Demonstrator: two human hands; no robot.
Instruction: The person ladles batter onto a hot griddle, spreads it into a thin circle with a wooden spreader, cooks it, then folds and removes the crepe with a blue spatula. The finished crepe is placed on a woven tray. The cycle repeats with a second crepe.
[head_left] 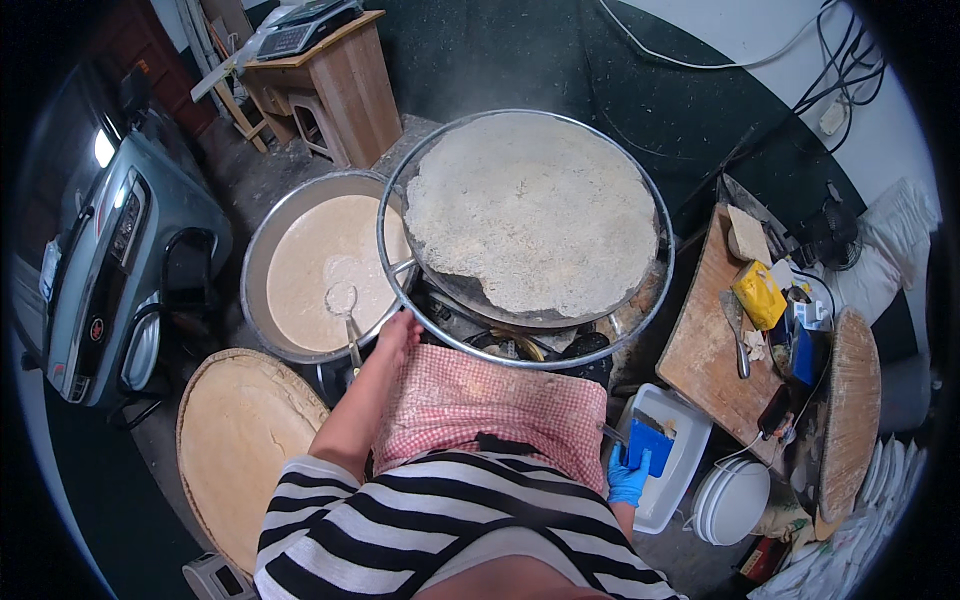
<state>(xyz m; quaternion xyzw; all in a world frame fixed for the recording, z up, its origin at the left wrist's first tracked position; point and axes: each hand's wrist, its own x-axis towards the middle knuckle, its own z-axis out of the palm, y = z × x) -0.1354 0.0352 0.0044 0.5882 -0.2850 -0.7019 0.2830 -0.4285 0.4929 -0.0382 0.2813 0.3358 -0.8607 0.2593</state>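
Right fingers grip blue tool | pale-crusted griddle | dark-green wall

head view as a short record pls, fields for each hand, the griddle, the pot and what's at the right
left hand: bare, at the lower left of the metal ring; contact unclear
right hand: in a blue glove, holding a blue flat tool over a white tub
griddle: round, dark, mostly covered by a thin pale sheet
pot: metal, with pale liquid and a ladle in it
right side: wooden board, yellow pack
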